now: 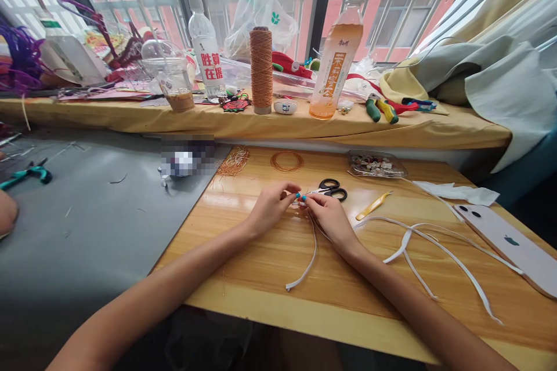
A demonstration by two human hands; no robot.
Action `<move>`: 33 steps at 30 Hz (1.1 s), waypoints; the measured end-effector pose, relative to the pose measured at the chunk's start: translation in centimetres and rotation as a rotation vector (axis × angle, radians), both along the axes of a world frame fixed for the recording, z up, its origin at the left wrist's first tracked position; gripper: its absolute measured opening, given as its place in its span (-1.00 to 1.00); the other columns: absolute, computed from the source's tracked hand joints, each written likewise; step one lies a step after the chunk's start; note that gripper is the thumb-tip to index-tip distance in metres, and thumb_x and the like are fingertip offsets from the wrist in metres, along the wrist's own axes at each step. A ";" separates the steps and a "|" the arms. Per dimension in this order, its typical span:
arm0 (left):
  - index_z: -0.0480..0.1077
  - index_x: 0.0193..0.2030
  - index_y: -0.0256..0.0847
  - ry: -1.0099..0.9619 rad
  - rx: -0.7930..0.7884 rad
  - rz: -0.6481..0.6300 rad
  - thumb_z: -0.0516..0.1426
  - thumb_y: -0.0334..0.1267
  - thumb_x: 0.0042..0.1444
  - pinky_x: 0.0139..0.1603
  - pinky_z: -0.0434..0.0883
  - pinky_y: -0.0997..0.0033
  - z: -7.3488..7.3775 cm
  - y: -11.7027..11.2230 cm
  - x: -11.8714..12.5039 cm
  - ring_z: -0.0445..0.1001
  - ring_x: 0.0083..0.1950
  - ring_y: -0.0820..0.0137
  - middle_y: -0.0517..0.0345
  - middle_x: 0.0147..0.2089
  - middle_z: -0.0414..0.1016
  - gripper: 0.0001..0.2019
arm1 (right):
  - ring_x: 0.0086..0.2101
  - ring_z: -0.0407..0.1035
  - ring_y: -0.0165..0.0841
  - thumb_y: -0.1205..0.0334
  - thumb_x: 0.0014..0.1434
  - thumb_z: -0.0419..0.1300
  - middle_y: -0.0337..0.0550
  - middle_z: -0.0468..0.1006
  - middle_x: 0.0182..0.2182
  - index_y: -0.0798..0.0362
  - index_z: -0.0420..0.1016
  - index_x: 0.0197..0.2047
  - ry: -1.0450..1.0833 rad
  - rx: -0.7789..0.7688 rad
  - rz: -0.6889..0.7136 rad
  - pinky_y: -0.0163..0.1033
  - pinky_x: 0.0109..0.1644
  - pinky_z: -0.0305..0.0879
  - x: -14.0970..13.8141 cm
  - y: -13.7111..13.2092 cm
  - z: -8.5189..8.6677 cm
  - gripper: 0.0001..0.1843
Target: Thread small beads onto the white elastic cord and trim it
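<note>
My left hand (pixel 275 204) is closed in a pinch, thumb and forefinger together, above the wooden table. Right beside it, the fingertips of my right hand (pixel 333 219) are also pinched, almost touching the left ones. A flat white cord (pixel 314 249) hangs from under the right fingers and curls down onto the table. Some small reddish and white bit shows between the fingertips, too small to name. Just behind the hands lie scissors with black handles (pixel 333 188), their blades partly hidden. Yellow tweezers (pixel 373 206) rest to the right.
More white cord (pixel 409 235) loops across the right side, near a phone (pixel 513 243). A clear box of small pieces (pixel 376 163), coiled orange thread (pixel 286 161) and thread scraps (pixel 235 162) lie behind. A thread spool (pixel 261 72) and bottles stand on the sill. Another person's hand (pixel 7 214) shows at left.
</note>
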State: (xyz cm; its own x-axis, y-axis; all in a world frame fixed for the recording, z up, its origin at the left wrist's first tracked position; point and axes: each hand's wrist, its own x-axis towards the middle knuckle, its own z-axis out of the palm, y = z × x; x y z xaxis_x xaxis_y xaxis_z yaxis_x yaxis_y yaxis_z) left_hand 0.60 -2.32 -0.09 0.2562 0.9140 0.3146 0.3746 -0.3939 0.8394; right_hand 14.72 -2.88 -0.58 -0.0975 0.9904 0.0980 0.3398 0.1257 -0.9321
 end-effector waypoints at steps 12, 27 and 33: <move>0.40 -0.36 -0.26 0.048 0.001 -0.022 0.03 -0.30 0.01 -0.45 0.20 0.60 -0.2 0.4 -0.1 0.26 -0.46 0.55 0.18 -0.39 0.43 -0.85 | -0.42 0.28 -0.39 0.14 0.00 0.01 -0.21 0.46 -0.51 0.13 0.49 -0.38 0.002 -0.003 0.020 -0.34 -0.33 0.11 0.1 0.1 -0.5 -0.71; 0.37 -0.32 -0.29 -0.171 -0.159 -0.066 0.05 -0.23 -0.02 -0.42 0.28 0.58 -0.7 0.8 0.0 0.37 -0.37 0.51 0.15 -0.36 0.44 -0.81 | -0.47 0.23 -0.40 0.18 0.04 -0.06 -0.21 0.43 -0.53 0.13 0.45 -0.46 -0.154 0.063 -0.002 -0.36 -0.41 0.05 -0.1 -0.7 0.8 -0.69; 0.40 -0.26 -0.26 -0.130 -0.114 -0.108 0.03 -0.31 0.00 -0.26 0.31 0.53 -0.8 0.7 0.0 0.37 -0.26 0.47 0.13 -0.29 0.45 -0.81 | -0.39 0.28 -0.38 0.24 0.05 -0.07 -0.17 0.48 -0.43 0.13 0.48 -0.31 -0.170 0.120 0.026 -0.34 -0.32 0.10 -0.3 -1.1 1.1 -0.68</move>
